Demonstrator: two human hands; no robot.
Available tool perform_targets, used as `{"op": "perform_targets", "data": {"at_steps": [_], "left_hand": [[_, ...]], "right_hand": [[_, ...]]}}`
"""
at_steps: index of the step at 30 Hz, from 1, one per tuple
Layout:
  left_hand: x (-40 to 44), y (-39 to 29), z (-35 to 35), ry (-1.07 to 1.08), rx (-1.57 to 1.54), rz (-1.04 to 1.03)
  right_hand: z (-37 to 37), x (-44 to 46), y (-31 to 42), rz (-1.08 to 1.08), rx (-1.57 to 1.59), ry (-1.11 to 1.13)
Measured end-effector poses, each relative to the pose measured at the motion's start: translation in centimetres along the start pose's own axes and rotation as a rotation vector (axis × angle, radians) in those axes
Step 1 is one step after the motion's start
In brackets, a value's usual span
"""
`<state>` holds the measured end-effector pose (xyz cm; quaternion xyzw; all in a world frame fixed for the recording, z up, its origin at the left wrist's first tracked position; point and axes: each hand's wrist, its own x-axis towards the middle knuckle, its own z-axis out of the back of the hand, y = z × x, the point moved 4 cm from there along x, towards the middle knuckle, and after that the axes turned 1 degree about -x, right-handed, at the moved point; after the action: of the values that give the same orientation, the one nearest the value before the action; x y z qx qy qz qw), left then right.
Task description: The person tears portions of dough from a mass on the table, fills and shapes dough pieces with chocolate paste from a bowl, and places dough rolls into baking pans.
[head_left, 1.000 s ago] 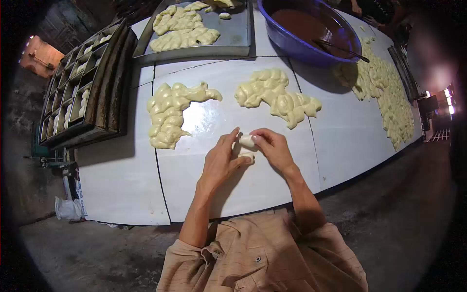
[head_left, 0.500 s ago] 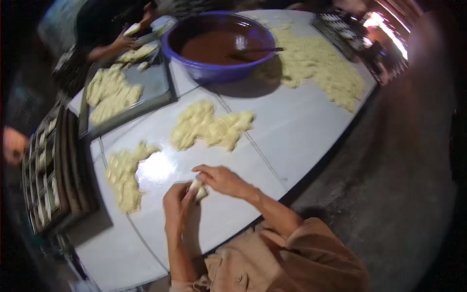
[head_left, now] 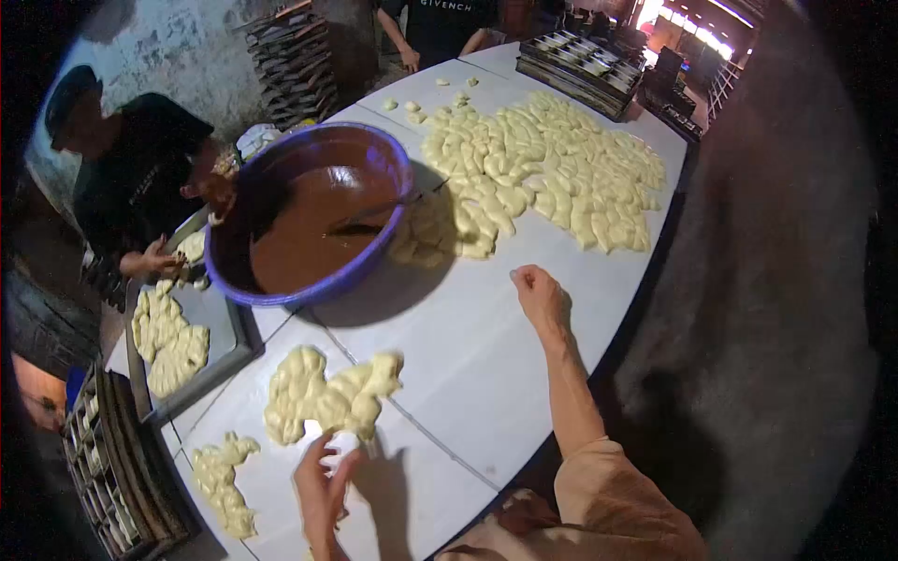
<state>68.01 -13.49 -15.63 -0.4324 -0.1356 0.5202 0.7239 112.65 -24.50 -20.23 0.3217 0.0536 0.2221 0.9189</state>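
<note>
My left hand (head_left: 323, 481) hovers over the near part of the table with its fingers apart. Just beyond its fingertips lies a cluster of pale dough pieces (head_left: 327, 397), and a smaller dough cluster (head_left: 223, 481) is to its left. My right hand (head_left: 543, 301) is stretched forward over the white tabletop, its fingers curled together with nothing showing in them. Past it spreads a wide layer of shaped dough pieces (head_left: 589, 192), apart from the hand.
A purple basin (head_left: 323, 299) of brown liquid with a dark-handled utensil stands mid-table. Left of it, a co-worker (head_left: 140, 178) handles dough over a metal tray (head_left: 238, 341). Stacked moulds (head_left: 131, 477) stand at the left edge, more trays (head_left: 580, 70) at the far end. Another person (head_left: 440, 33) stands behind.
My hands were together on a small dough piece; they have separated. My right hand has moved forward and right, my left lies open near the dough cluster. The view has tilted up.
</note>
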Motion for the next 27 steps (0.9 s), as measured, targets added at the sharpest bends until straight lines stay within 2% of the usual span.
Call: {"op": "perform_targets", "data": {"at_steps": [2, 3, 4, 5, 6, 7, 8, 9, 10, 12, 13, 14, 17, 21, 23, 24, 27], "left_hand": [[3.2, -5.4, -5.1, 0.165, -0.057, -0.108], [5.4, -5.7, -8.5, 0.190, -0.142, -0.279], [6.4, -8.9, -10.4, 0.276, -0.110, -0.178], [7.9, -11.3, -12.5, 0.337, -0.081, -0.161], [9.8, -12.1, -15.1, 0.327, -0.119, -0.297], [11.2, -14.0, -17.3, 0.400, -0.190, -0.267], [12.9, -16.6, -18.7, 0.413, -0.063, -0.355], [14.6, -18.5, -20.1, 0.362, -0.012, -0.491], [16.6, -20.6, -21.6, 0.375, 0.004, -0.473], [20.5, -24.0, -24.7, 0.281, 0.159, -0.570], [22.2, -25.4, -26.2, 0.153, 0.232, -0.642], [23.5, -26.7, -27.7, 0.098, 0.281, -0.702], [26.9, -28.6, -31.5, -0.035, 0.592, -0.689], [29.0, -29.8, -34.4, -0.032, 0.627, -0.632], [29.4, -30.5, -35.1, -0.053, 0.608, -0.656], [30.2, -30.6, -36.1, 0.042, 0.641, -0.675], [30.7, -30.1, -37.1, -0.076, 0.569, -0.786]], "right_hand": [[0.1, 3.9, -0.6, 0.067, -0.022, -0.054], [0.3, 5.5, -0.8, 0.068, -0.018, -0.039], [0.7, 6.8, -0.7, 0.069, -0.017, -0.026], [1.0, 7.8, -0.7, 0.071, -0.018, -0.012], [1.2, 8.7, -0.7, 0.119, -0.004, -0.066], [1.5, 9.7, -1.1, 0.105, 0.004, -0.039], [1.9, 10.8, -1.5, 0.093, 0.016, -0.012], [2.0, 11.7, -2.1, 0.078, 0.030, 0.016], [1.9, 12.5, -2.6, 0.157, 0.072, -0.066], [1.0, 15.1, -3.8, 0.244, 0.038, -0.171], [0.9, 16.3, -4.0, 0.289, 0.016, -0.222], [1.0, 17.5, -3.6, 0.250, 0.029, -0.141], [1.9, 19.8, -1.9, 0.454, -0.289, -0.254], [1.2, 21.9, -1.4, 0.548, -0.404, -0.051], [0.5, 22.4, -1.7, 0.687, -0.411, -0.060], [0.2, 22.5, -1.7, 0.751, -0.409, -0.075], [-1.0, 22.5, -2.7, 0.874, -0.337, -0.102]]}}
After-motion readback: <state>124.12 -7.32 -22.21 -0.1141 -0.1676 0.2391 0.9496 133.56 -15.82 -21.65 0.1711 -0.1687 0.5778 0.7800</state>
